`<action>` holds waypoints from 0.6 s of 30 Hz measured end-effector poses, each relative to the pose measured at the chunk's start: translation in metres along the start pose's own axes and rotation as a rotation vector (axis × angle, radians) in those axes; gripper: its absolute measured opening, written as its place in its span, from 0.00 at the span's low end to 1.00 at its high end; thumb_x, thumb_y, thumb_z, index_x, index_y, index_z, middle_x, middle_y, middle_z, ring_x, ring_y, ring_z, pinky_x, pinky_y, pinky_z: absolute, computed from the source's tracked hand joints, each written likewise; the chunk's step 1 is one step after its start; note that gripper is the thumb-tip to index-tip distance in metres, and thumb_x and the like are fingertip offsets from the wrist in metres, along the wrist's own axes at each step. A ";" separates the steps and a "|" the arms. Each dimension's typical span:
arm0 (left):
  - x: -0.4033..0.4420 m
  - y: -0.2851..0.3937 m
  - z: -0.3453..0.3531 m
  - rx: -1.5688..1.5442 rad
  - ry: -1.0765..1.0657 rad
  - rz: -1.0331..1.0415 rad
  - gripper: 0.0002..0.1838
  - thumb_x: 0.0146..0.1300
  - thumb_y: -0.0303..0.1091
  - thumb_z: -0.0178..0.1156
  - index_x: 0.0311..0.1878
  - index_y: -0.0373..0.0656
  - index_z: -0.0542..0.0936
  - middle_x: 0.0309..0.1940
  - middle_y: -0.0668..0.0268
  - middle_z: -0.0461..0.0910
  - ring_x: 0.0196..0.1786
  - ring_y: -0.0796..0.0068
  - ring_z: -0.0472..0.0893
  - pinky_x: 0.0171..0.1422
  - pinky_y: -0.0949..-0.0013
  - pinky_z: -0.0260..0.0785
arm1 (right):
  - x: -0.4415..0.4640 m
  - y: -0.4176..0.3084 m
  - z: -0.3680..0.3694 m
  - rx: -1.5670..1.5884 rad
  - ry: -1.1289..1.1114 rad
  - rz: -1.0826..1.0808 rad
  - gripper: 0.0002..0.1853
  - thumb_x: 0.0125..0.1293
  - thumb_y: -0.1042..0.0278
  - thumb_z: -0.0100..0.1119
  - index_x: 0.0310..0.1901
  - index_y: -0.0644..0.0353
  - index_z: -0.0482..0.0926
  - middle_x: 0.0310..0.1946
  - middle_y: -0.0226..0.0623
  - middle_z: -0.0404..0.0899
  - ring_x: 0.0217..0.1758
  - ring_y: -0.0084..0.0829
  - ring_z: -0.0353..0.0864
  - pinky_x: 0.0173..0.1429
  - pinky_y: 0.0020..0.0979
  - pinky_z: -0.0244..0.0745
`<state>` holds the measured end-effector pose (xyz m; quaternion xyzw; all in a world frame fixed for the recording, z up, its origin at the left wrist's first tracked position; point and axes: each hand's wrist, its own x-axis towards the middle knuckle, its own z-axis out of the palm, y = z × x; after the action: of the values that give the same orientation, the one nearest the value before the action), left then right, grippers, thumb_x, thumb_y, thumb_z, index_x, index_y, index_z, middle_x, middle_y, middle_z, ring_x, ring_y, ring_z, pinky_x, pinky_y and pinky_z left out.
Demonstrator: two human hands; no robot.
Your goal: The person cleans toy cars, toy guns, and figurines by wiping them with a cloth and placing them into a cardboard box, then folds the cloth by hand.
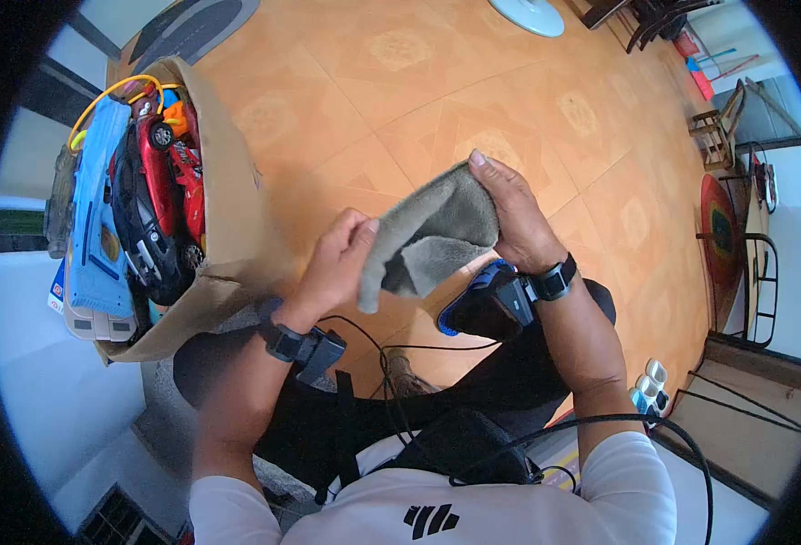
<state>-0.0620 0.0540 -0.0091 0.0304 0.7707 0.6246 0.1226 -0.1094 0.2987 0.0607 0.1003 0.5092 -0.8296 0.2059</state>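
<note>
A grey-green cloth [437, 227] is stretched between my two hands above my lap, its middle folded and sagging. My left hand [337, 263] pinches the cloth's left edge between thumb and fingers. On the upper right corner, my right hand [514, 213] grips it with the thumb on top. Each wrist wears a black strap with a small dark box. Just below the cloth is my blue and black shoe [482, 304], partly behind the right wrist's box.
At the left stands a cardboard box [237, 191] filled with toys, including a red toy car [151, 173] and a blue plastic piece [99, 209]. Black cables [387, 354] cross my lap. A wooden stool [711, 136] and a metal-framed rack [762, 282] are at the right.
</note>
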 end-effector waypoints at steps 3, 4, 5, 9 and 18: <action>0.010 -0.003 -0.018 -0.136 0.040 -0.099 0.14 0.79 0.41 0.54 0.43 0.39 0.78 0.31 0.76 0.74 0.36 0.87 0.69 0.43 0.75 0.67 | 0.002 0.009 -0.017 -0.131 0.046 -0.011 0.15 0.78 0.54 0.56 0.41 0.57 0.81 0.30 0.27 0.82 0.30 0.18 0.79 0.36 0.23 0.77; 0.011 0.010 -0.026 -0.086 0.026 -0.142 0.13 0.78 0.40 0.56 0.43 0.40 0.79 0.31 0.77 0.74 0.37 0.87 0.70 0.44 0.75 0.67 | 0.002 0.012 -0.021 -0.177 0.059 -0.021 0.15 0.78 0.54 0.57 0.40 0.57 0.81 0.29 0.26 0.81 0.29 0.17 0.78 0.34 0.23 0.75; 0.011 0.017 -0.030 -0.121 -0.028 -0.136 0.12 0.78 0.40 0.57 0.43 0.41 0.79 0.32 0.77 0.74 0.38 0.87 0.71 0.44 0.76 0.67 | 0.001 0.015 -0.024 -0.224 0.071 -0.032 0.14 0.78 0.54 0.57 0.40 0.56 0.81 0.28 0.25 0.81 0.28 0.16 0.77 0.31 0.22 0.74; 0.008 0.037 -0.038 -0.065 -0.281 -0.156 0.10 0.73 0.39 0.63 0.45 0.40 0.80 0.36 0.76 0.77 0.41 0.85 0.74 0.46 0.75 0.69 | -0.007 0.006 -0.030 -0.477 0.103 -0.083 0.15 0.77 0.53 0.58 0.37 0.55 0.80 0.25 0.22 0.76 0.22 0.13 0.71 0.22 0.20 0.66; 0.013 0.023 -0.056 0.279 -0.287 -0.247 0.18 0.70 0.36 0.65 0.55 0.32 0.79 0.40 0.71 0.81 0.43 0.83 0.76 0.47 0.73 0.71 | 0.002 0.013 -0.047 -0.522 0.236 -0.294 0.17 0.77 0.53 0.60 0.33 0.56 0.76 0.21 0.23 0.71 0.20 0.14 0.69 0.19 0.19 0.64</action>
<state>-0.0899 0.0077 0.0218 0.0412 0.8221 0.4815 0.3010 -0.1072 0.3351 0.0281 0.0649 0.7341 -0.6746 0.0421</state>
